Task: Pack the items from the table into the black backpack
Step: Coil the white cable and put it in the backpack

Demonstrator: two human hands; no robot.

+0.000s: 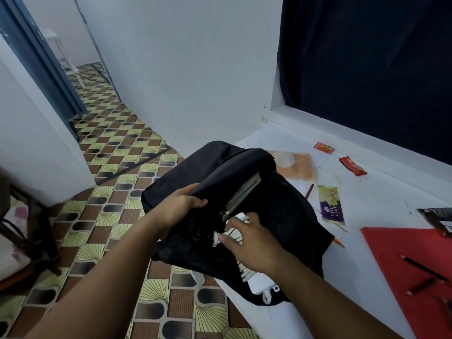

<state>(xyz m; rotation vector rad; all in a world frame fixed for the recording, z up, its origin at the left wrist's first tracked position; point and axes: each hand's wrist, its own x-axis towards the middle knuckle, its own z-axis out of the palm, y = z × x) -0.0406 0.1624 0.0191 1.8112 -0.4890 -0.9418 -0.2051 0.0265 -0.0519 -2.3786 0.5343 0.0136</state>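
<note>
The black backpack [291, 211] lies on the left corner of the white table [371, 209], its mouth open. My left hand [182, 203] grips the upper edge of the opening and holds it apart. My right hand [253, 243] holds a white power strip with its coiled white cable [247, 272] at the mouth of the bag, partly inside. Books or notebooks [244, 192] stand inside the bag. On the table lie a purple and yellow Layer Cake pack [331, 204], two red snack packs [324, 148] [352, 165] and an orange pouch [297, 165].
A red folder [401, 263] with dark pencils [425, 267] on it lies at the right. A black packet [437, 217] sits at the right edge. More pencils [310, 190] [339, 241] lie beside the bag. Patterned floor tiles and a chair [22, 231] are left of the table.
</note>
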